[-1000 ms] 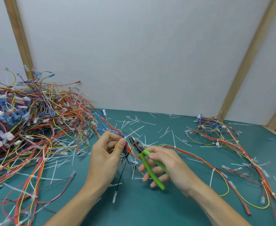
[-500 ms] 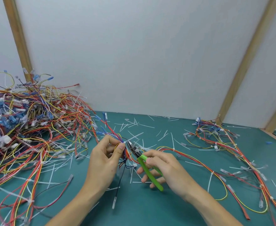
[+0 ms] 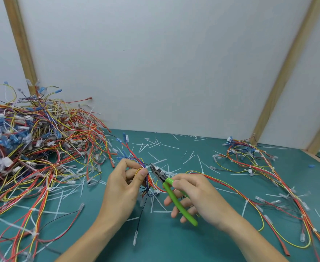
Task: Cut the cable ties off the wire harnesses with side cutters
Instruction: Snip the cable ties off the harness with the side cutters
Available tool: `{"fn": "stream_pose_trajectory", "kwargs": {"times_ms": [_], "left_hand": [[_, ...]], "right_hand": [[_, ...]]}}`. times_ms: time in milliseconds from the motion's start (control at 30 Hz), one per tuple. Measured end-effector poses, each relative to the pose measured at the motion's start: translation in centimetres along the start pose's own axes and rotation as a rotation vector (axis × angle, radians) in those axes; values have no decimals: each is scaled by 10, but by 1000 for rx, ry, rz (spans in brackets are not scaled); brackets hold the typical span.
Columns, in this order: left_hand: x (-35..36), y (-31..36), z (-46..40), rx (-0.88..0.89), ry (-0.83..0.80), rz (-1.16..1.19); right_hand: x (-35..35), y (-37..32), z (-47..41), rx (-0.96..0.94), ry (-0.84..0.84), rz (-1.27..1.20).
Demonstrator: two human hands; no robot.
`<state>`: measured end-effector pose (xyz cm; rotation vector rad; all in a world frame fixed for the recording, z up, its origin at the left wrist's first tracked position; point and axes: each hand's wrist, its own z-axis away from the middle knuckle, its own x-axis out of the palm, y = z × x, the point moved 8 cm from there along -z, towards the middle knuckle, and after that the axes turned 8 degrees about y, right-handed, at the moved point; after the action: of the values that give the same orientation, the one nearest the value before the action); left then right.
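Note:
My left hand pinches a wire harness of red, blue and yellow wires between thumb and fingers, just above the green mat. My right hand grips the green-handled side cutters. Their metal jaws point up and left, close beside the bundle at my left thumb. A small white cable tie seems to sit on the bundle there, though it is too small to be sure. The harness's red and yellow wires trail off to the right across the mat.
A big tangled pile of harnesses fills the left side. A smaller pile of harnesses lies at the back right. Several cut white tie pieces litter the green mat. A white wall with wooden battens stands behind.
The view has tilted slightly, so everything sits a little lower in frame. The cutter jaws stay close to the bundle held by my left hand; both grips are unchanged.

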<state>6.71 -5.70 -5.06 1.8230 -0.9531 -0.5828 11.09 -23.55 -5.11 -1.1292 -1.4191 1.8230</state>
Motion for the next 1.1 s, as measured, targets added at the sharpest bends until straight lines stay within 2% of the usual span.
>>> {"fn": "stream_pose_trajectory", "kwargs": {"times_ms": [500, 1100], "left_hand": [[-3, -8, -3, -48, 16, 108], [-1, -2, -4, 18, 8, 116]], "right_hand": [[1, -1, 1, 22, -25, -14], [1, -3, 4, 0, -24, 11]]}}
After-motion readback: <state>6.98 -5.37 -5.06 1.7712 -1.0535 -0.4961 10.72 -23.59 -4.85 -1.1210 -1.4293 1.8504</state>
